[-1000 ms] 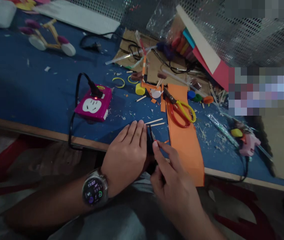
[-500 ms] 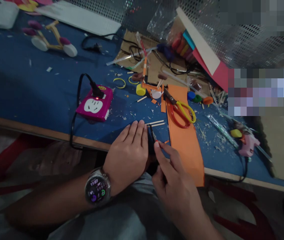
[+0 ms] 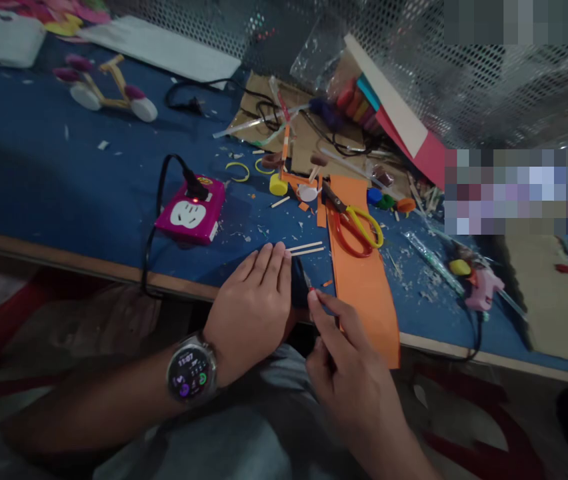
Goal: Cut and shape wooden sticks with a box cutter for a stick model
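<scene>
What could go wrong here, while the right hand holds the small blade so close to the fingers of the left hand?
1. The right hand holds a small blade right beside the left hand, which lies flat on the table edge; a slip could cut a finger.
2. The orange paper strip overhangs the edge and may slide off.
3. The scissors lie open nearby, and the light is dim.

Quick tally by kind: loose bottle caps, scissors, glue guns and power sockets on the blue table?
Bottle caps: 5, yellow, white, blue, green, orange
Scissors: 1
Glue gun: 1
Power socket: 1
Total: 8
</scene>
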{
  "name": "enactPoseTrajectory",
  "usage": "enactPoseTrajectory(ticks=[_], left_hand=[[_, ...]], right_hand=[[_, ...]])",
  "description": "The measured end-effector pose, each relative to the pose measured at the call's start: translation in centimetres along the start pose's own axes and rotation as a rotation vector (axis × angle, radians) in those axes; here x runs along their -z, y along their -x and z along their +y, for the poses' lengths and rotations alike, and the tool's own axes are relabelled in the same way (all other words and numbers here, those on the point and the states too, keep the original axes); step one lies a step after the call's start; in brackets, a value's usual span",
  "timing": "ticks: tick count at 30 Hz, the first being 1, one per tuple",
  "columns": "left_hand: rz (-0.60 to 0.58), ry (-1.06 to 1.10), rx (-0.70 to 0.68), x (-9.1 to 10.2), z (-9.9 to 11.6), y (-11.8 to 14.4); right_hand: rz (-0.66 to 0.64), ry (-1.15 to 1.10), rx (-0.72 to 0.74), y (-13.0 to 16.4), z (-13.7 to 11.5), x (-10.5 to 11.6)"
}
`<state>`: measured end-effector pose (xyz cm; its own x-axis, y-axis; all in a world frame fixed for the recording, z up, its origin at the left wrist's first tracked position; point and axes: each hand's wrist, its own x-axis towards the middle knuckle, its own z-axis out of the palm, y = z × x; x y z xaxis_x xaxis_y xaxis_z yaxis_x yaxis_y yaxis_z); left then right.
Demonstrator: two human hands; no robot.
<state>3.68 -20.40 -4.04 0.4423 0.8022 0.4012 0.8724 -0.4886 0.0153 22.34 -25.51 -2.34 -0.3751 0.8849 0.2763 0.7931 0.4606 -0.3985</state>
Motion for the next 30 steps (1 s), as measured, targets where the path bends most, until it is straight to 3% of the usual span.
enactPoseTrajectory(ticks=[6,14,20,24,30], left_hand=[[0.008,0.027,0.003,0.2,-0.5,-0.1],[0.035,0.051,0.052,1.3,-0.5,-0.6],[0.065,0.090,0.079,1.9,-2.0,-1.9],[0.040,0.051,0.125,1.5,-3.3,-2.9],[0.027,0.099,0.077,0.8,-3.8,-3.5]], right_hand=[[0.096,-0.036,-0.004,0.1,1.7,2.6],[0.283,0.311,-0.124,-0.7,11.0,6.8],[0.246,0.370,-0.138,-0.4,15.2,7.5],[0.197,0.340,-0.109,0.0,16.1,7.5],[0.103,0.354,-0.268,0.9,17.1,7.4]])
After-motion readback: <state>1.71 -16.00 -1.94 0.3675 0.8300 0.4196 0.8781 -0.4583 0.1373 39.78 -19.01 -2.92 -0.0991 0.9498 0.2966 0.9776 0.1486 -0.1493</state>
